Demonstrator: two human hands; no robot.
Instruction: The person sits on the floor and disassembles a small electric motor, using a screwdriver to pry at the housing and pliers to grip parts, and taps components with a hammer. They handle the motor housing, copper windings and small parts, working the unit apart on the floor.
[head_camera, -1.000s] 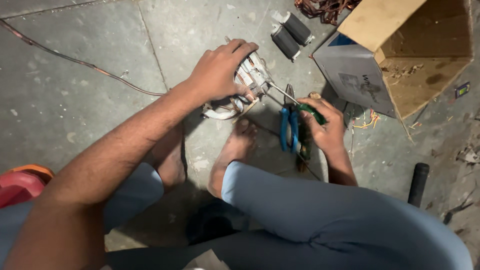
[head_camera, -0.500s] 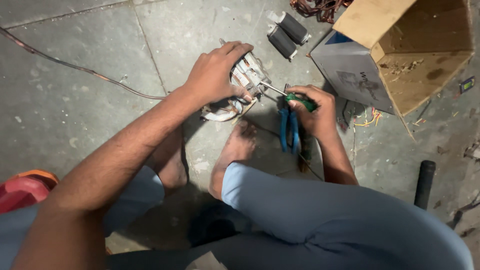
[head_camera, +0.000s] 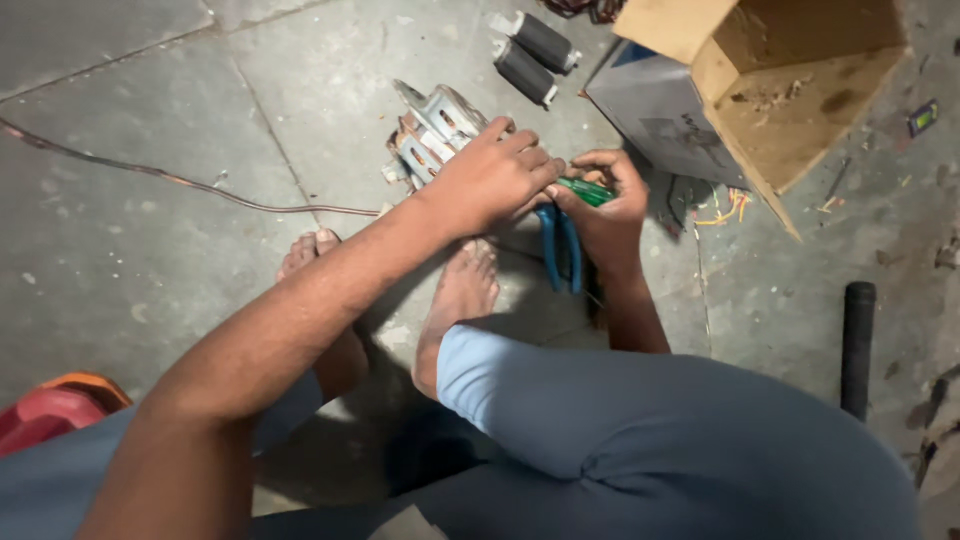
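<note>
The motor part is lying on the floor under the left hand, left of the right hand. Pliers are lying just below the hands, with the cardboard box sitting to the right.

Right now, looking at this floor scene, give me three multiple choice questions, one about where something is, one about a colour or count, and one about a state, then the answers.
1. Where do the two black cylinders lie?
A. inside the cardboard box
B. on the floor beyond the metal motor part, left of the box
C. beside the red object

2. What colour are the handles of the pliers?
A. blue
B. yellow
C. white

3. How does the cardboard box stand?
A. taped shut
B. crushed flat
C. open, flaps up

Answers:
1 B: they lie side by side on the stone floor above the metal motor part.
2 A: blue handles show on the floor below the right hand, which grips a green-handled tool.
3 C: its brown inside is visible.

The left hand rests on the motor part.
</note>
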